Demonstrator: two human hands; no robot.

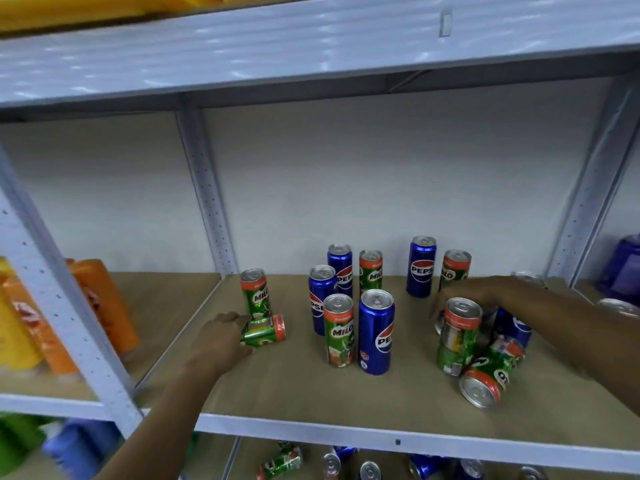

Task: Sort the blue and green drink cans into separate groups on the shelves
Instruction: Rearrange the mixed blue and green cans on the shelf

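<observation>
Blue Pepsi cans [375, 330] and green Milo cans [339, 329] stand mixed on the brown shelf board [311, 389]. My left hand [221, 337] grips one end of a green can [268, 330] lying on its side, just in front of an upright green can [255, 292]. My right hand [464, 296] reaches in from the right, its fingers drooping behind an upright green can [459, 334]; what they touch is hidden. Beside it a green can [491, 372] and a blue can [512, 327] lie tipped over. More blue [420, 265] and green [453, 268] cans stand at the back.
Grey metal uprights [207, 188] frame the bay. Orange packets [100, 299] fill the left bay. A purple container [623, 268] and silver can tops [620, 306] show at the right. The shelf below holds several more cans [280, 462]. Another shelf [311, 46] hangs overhead.
</observation>
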